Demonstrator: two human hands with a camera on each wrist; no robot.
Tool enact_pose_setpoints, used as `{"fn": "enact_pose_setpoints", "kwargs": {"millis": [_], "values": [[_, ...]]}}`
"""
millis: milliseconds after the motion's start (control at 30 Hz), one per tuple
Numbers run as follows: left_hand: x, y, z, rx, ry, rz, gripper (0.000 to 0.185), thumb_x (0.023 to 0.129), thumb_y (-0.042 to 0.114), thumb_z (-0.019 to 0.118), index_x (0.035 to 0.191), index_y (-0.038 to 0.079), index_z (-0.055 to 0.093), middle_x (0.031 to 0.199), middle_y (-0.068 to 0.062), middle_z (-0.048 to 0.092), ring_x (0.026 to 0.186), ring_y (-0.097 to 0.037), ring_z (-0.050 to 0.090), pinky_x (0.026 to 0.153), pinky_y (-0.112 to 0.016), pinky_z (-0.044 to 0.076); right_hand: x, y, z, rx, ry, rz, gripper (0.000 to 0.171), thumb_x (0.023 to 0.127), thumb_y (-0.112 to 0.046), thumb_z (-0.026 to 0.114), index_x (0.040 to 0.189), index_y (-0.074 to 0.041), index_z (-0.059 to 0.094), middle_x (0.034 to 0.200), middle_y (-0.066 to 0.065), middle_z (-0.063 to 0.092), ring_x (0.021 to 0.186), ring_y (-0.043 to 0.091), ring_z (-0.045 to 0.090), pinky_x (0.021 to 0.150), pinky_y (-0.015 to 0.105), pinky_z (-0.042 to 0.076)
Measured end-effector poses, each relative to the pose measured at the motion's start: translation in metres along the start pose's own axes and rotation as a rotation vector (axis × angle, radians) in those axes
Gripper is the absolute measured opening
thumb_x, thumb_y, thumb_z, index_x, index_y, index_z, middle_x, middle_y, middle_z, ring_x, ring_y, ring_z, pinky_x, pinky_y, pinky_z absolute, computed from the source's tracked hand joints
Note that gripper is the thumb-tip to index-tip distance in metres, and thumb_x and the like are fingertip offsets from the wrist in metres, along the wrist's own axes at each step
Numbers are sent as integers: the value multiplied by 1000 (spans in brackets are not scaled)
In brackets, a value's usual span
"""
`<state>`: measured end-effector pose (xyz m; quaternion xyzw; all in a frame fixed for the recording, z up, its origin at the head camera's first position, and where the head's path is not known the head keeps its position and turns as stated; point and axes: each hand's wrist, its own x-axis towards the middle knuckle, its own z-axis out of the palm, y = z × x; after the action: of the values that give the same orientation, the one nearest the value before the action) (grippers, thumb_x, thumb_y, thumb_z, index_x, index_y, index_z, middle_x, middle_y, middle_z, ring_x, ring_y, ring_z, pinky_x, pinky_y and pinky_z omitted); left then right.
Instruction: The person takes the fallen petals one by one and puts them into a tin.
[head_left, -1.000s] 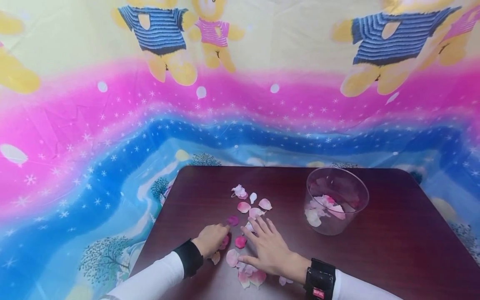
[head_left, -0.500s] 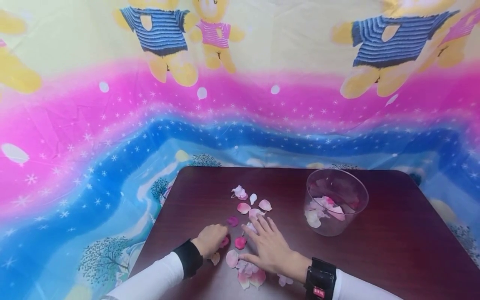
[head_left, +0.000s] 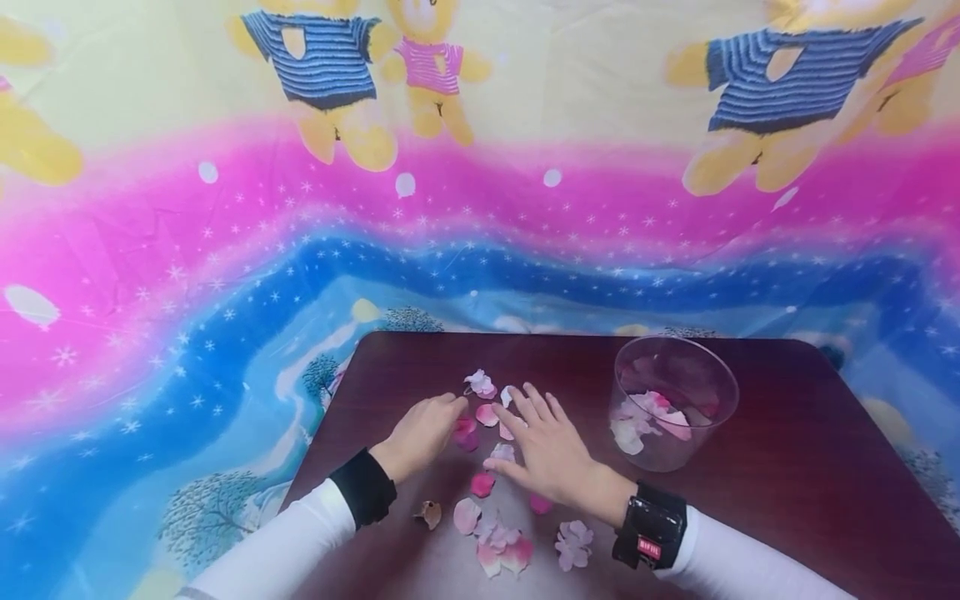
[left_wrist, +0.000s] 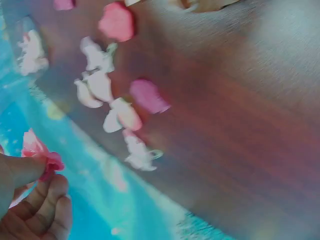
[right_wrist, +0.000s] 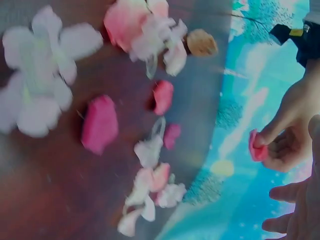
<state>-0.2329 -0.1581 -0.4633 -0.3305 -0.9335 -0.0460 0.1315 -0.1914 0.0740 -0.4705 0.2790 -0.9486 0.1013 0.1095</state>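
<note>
Pink and white fabric petals [head_left: 481, 484] lie scattered on a dark wooden table [head_left: 787, 467]. My left hand [head_left: 452, 419] has its fingers curled and pinches a deep pink petal [head_left: 464, 431]; the left wrist view shows that petal [left_wrist: 42, 155] between thumb and fingers [left_wrist: 50, 197]. Just to its right, my right hand [head_left: 525, 411] lies flat with straight, spread fingers over a pale pink petal [head_left: 487, 414]. In the right wrist view the left hand [right_wrist: 287, 137] holds the pink petal [right_wrist: 256, 147].
A clear round plastic container [head_left: 675, 367] with several petals inside stands right of the hands. A white flower [head_left: 480, 383] lies beyond them. More petals [head_left: 501, 550], a whitish flower [head_left: 573, 543] and a brownish petal [head_left: 431, 514] lie near me. A bright patterned cloth [head_left: 225, 317] surrounds the table.
Both hands have slid away from me toward the far petals. The left hand now carries a pink petal, and petals near me that the hands covered are in the open.
</note>
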Motion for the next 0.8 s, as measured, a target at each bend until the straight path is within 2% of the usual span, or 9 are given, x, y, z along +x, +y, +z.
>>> {"fn": "enact_pose_setpoints", "kwargs": {"millis": [233,367,467,533,633,733,800], "values": [[15,7,-28,36,117,94,15,89,8,76,100,11,68,82,-1,64,78,-17,68,76,-32,59,11,5,-20,-9,29,10,81,92,-72,51,153,-20,46,163,13,38,154,36,29,123,58,26],[20,13,-35,36,133,137,16,89,8,76,102,11,68,87,-1,68,81,-16,68,79,-32,59,15,3,-25,-2,33,6,80,92,-72,50,152,-19,47,163,13,38,154,36,29,122,58,27],[21,17,-37,34,133,154,19,87,8,78,103,11,68,91,-1,70,84,-16,70,80,-33,59,18,1,-25,23,60,-4,76,93,-66,56,150,-17,50,156,12,47,149,36,38,119,57,33],[20,20,-37,17,130,156,22,86,9,79,105,12,68,93,-1,71,86,-15,70,82,-32,59,20,0,-24,48,91,-16,69,93,-59,62,145,-14,55,145,11,59,139,33,50,114,54,40],[19,26,-36,-44,125,165,22,86,13,81,106,13,69,93,1,72,87,-13,70,83,-30,59,22,-2,-22,85,156,-51,44,91,-43,73,123,-13,68,109,4,75,108,24,69,98,46,52],[18,31,-35,-117,130,184,17,88,16,79,101,12,69,89,2,70,81,-11,66,80,-27,57,24,-4,-20,112,210,-71,15,89,-29,78,93,-16,71,77,-4,71,75,15,69,77,37,55],[17,34,-34,-153,141,193,13,89,15,78,98,12,68,86,2,69,78,-11,62,76,-27,55,23,-4,-18,132,227,-74,12,88,-23,78,82,-17,69,66,-6,66,63,13,64,66,33,51]]}}
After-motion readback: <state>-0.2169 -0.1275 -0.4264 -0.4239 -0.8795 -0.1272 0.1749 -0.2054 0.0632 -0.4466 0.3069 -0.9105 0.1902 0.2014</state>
